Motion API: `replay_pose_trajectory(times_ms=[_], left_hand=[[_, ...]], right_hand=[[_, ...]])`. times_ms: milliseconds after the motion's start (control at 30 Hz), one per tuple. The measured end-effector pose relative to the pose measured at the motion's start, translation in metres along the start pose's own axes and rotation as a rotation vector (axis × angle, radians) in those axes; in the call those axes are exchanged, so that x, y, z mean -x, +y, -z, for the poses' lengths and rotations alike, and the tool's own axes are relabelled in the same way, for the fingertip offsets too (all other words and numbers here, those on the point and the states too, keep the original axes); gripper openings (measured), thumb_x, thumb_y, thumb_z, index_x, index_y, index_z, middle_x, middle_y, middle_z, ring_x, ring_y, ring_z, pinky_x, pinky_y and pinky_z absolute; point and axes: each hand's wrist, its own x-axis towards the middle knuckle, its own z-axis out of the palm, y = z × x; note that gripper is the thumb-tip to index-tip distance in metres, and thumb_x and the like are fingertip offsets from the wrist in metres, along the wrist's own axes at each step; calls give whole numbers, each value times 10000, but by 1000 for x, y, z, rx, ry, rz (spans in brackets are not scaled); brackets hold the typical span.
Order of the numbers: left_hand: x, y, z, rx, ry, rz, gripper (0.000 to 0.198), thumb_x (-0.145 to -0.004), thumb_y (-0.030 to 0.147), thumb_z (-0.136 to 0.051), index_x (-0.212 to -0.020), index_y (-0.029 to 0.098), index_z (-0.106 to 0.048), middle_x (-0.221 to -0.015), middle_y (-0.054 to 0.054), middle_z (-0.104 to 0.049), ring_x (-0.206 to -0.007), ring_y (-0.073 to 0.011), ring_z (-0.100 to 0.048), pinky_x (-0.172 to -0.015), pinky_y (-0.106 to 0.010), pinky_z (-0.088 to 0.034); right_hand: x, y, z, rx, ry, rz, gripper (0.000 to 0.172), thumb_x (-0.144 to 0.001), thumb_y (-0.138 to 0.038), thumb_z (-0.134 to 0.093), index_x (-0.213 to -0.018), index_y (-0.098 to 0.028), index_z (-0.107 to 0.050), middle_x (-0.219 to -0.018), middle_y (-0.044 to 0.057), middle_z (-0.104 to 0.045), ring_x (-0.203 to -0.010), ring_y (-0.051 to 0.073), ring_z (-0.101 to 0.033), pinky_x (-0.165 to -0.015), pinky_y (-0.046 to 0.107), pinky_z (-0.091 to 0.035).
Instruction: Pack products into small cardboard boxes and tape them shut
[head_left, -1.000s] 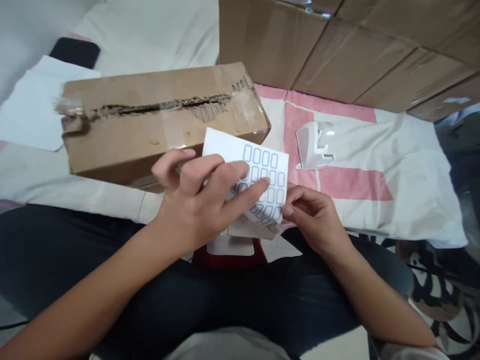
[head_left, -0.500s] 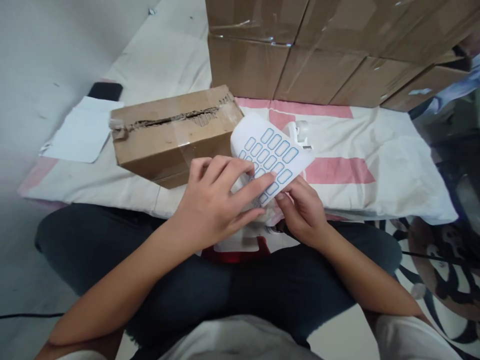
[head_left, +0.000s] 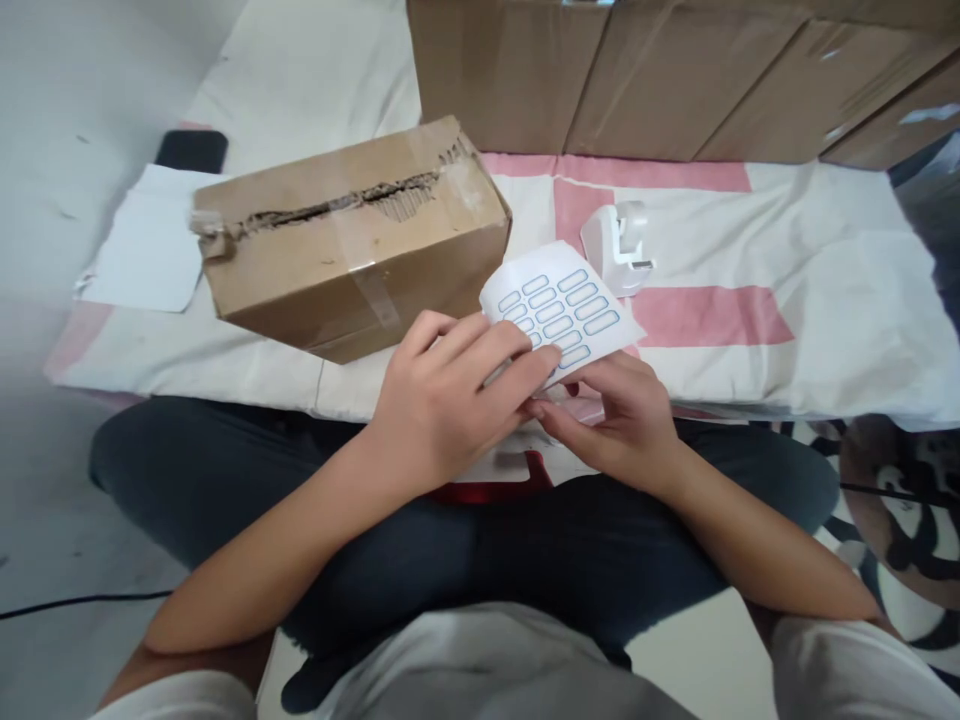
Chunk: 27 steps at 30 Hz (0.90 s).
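A white sheet of blue-bordered stickers (head_left: 564, 305) is held over my lap at the centre of the view. My left hand (head_left: 450, 400) lies over the sheet's near left part with fingers curled on it. My right hand (head_left: 619, 415) pinches the sheet's near edge from below. A taped cardboard box (head_left: 345, 235) with a torn top seam sits just left of the sheet. A white tape dispenser (head_left: 619, 245) stands just beyond the sheet on the cloth.
A white and pink cloth (head_left: 750, 300) covers the low surface ahead. Large cardboard cartons (head_left: 637, 70) stand along its far edge. White paper (head_left: 146, 240) and a black phone (head_left: 191, 150) lie at far left. A red and white item (head_left: 495, 480) rests on my lap.
The sticker sheet has tilted flatter and dropped lower in both hands. My view has shifted, so the box and dispenser sit closer to the hands.
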Motion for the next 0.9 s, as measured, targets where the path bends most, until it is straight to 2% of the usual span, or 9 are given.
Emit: replay_pose_trajectory(times_ms=[100, 200, 333, 467, 567, 733, 900], left_hand=[[0, -3, -2, -5, -1, 13, 194, -1002, 348, -546, -1123, 226, -635, -1001, -37, -726, -848, -198, -651, -717, -379, -358], [-3, -9, 1, 33, -63, 30, 235, -1015, 392, -531, -1160, 231, -624, -1034, -34, -725, -881, -200, -659, -732, -371, -375], [-7, -14, 10, 164, -142, 86, 229, -1009, 397, -558, -1148, 229, -629, -1054, -33, -725, -929, -192, -666, -742, -350, -411], [-8, -6, 14, 130, -134, 158, 201, -1008, 402, -533, -1080, 252, -646, -1003, -17, -736, -884, -197, -665, -729, -364, -416], [-7, 2, 14, 81, -127, 179, 181, -1001, 375, -515, -1049, 263, -649, -970, -16, -737, -850, -207, -665, -720, -377, -421], [-5, 13, 13, 18, -115, 192, 156, -987, 301, -501, -993, 267, -653, -942, -27, -729, -827, -219, -660, -714, -396, -409], [-3, 15, 11, 26, -121, 210, 206, -977, 208, -468, -983, 251, -669, -942, -38, -718, -887, -229, -660, -743, -403, -392]], right_hand=[[-3, 0, -1, -2, 17, -39, 71, -864, -201, -723, -907, -227, -673, -853, 13, -704, -768, 168, -658, -714, 302, -544], [-8, 4, 0, -24, 13, -70, 31, -906, -226, -685, -893, -232, -657, -842, 9, -693, -748, 164, -639, -702, 307, -533], [-13, 9, 6, -69, -81, -37, 99, -984, -304, -603, -918, -233, -619, -848, 26, -659, -819, 189, -636, -732, 334, -524], [-14, 7, 11, -28, -162, -11, 169, -1037, -351, -490, -948, -251, -593, -906, 52, -636, -890, 220, -626, -759, 374, -523], [-12, 6, 12, -3, -195, 4, 180, -1039, -364, -467, -957, -261, -590, -909, 57, -619, -863, 231, -610, -756, 397, -518], [-11, 5, 12, 51, -207, 49, 191, -1036, -346, -448, -959, -254, -597, -900, 62, -600, -853, 239, -591, -755, 404, -507], [-10, 4, 9, 121, -221, 107, 162, -1028, -278, -432, -974, -251, -583, -905, 74, -603, -872, 248, -584, -741, 400, -496]])
